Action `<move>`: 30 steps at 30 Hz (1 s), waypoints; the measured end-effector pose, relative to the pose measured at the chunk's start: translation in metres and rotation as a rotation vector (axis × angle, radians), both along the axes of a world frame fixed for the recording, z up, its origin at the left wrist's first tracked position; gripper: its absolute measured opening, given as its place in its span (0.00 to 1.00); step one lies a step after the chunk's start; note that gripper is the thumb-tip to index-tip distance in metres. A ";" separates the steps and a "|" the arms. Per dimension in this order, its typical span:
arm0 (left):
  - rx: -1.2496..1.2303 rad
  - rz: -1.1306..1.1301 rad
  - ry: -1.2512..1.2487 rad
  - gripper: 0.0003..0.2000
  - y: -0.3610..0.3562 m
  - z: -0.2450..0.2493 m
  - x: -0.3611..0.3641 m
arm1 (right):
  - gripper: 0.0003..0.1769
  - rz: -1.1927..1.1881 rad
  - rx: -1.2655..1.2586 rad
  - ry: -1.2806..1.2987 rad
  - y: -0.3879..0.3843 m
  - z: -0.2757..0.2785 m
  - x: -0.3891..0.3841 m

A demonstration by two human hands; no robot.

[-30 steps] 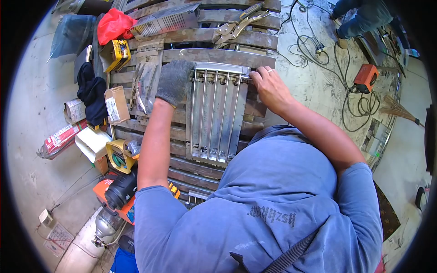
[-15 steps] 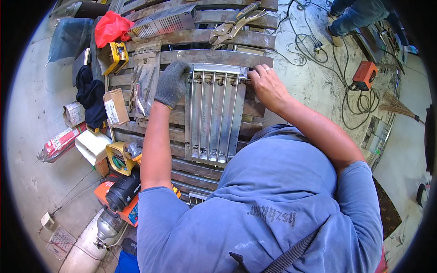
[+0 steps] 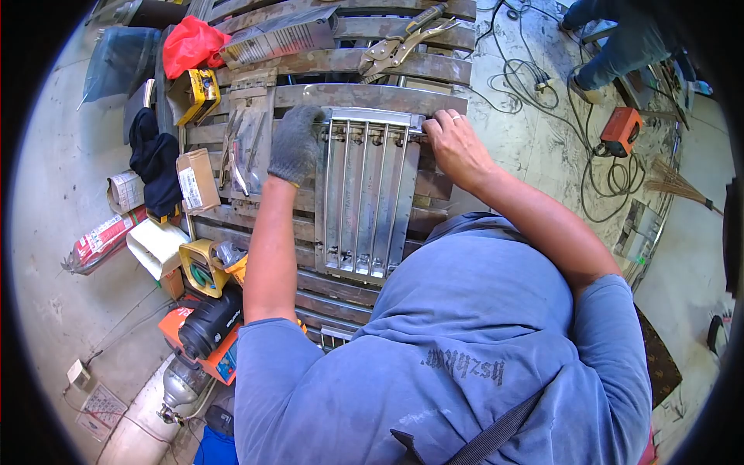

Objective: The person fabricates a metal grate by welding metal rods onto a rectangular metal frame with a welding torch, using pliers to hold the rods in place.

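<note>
A rectangular metal frame [image 3: 364,194] with several long parallel rods lies on the slatted metal bench [image 3: 306,217]. My left hand [image 3: 294,143], in a grey knit glove, grips the frame's far left corner; the glove hides its fingertips. At the opposite end of the top bar, my bare right hand [image 3: 457,143] has its fingers closed around the far right corner. Small fittings sit along both ends of the rods. Locking pliers [image 3: 395,50] rest on the slats beyond the frame, beside a dark-handled tool [image 3: 425,17].
To the left are a cardboard box [image 3: 198,180], a yellow-black box [image 3: 203,94] and a red plastic bag [image 3: 192,45]. An orange-black machine [image 3: 205,333] stands nearer. On the right floor lie cables [image 3: 515,74], an orange box [image 3: 621,132] and a broom [image 3: 674,182]; another person's legs [image 3: 620,54] show behind.
My two hands and the frame stay almost still. At the top right, the other person's legs have shifted, one foot now placed further right and nearer.
</note>
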State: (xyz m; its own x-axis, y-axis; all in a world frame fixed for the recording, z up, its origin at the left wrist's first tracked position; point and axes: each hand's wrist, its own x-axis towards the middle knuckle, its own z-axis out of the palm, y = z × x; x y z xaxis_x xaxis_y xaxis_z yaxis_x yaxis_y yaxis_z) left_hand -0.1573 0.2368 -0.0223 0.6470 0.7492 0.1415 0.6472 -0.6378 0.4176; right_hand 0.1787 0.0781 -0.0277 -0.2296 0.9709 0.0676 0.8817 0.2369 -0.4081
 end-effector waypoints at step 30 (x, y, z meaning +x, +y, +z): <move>-0.426 0.637 0.492 0.57 -0.132 0.052 0.114 | 0.26 -0.338 -0.462 -0.136 -0.038 0.028 0.122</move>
State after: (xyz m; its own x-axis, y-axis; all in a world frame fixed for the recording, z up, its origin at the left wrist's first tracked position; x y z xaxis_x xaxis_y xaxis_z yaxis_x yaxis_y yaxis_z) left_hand -0.0432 0.1047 0.0294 0.0067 0.9112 -0.4119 0.9917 0.0467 0.1196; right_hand 0.3005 0.0399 0.0006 0.1209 0.9135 -0.3885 0.9289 -0.2421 -0.2802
